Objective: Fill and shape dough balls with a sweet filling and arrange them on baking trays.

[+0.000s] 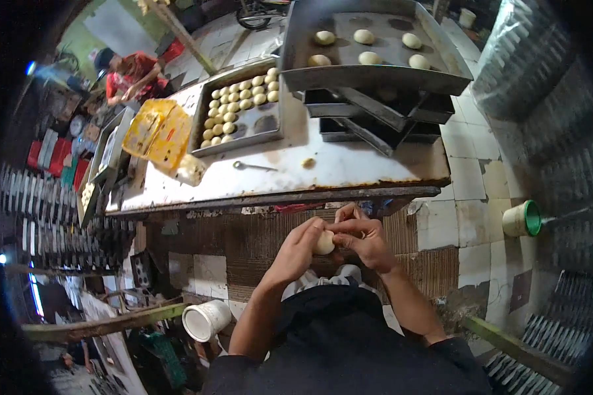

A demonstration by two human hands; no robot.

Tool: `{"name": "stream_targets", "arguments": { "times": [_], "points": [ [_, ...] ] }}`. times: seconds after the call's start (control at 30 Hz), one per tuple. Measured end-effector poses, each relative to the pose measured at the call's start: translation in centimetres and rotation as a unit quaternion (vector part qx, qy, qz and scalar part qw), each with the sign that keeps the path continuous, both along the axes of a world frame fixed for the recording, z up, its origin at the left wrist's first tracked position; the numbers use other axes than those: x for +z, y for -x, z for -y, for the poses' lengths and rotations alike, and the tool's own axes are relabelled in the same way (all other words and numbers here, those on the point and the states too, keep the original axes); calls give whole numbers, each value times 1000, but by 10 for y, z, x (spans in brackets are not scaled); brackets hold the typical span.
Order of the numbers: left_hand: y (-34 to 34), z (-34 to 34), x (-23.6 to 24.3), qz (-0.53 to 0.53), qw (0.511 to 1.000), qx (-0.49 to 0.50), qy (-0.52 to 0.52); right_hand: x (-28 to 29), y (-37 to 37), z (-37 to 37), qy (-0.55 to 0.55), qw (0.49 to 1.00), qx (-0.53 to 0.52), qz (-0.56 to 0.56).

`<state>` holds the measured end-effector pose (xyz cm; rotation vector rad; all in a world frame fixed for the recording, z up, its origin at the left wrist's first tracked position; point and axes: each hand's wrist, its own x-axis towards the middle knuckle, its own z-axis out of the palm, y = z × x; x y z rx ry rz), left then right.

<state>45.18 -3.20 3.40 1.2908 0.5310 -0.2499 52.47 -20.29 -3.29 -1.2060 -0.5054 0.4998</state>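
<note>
A pale dough ball (324, 243) is held between my two hands, just in front of the table's near edge. My left hand (299, 249) wraps round its left side with the thumb on top. With pinched fingers, my right hand (362, 238) grips the ball's right edge. Beyond them, on the white table (244, 172), lie a small lump of dough (308, 162) and a metal spoon (255, 166). A metal tray (242, 141) farther back holds several rows of dough balls (234, 97).
Crossed metal trays (369, 112) are stacked at the table's right; the top tray (375, 78) carries several dough rounds. A yellow-orange container (158, 135) lies at the left. White bucket (206, 320) and green-rimmed bucket (522, 219) stand on the floor. Another person (135, 76) sits at the far left.
</note>
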Motion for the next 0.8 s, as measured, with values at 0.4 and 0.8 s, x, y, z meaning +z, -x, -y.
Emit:
{"name": "stream_targets", "arguments": {
  "times": [0.4,0.8],
  "points": [
    [-125,-40,1,412,763,-183,-463,27,-51,-62,-253,884,-57,-389],
    [-243,-238,25,594,794,-119,-47,183,-271,-177,235,921,-153,272]
  ]
}}
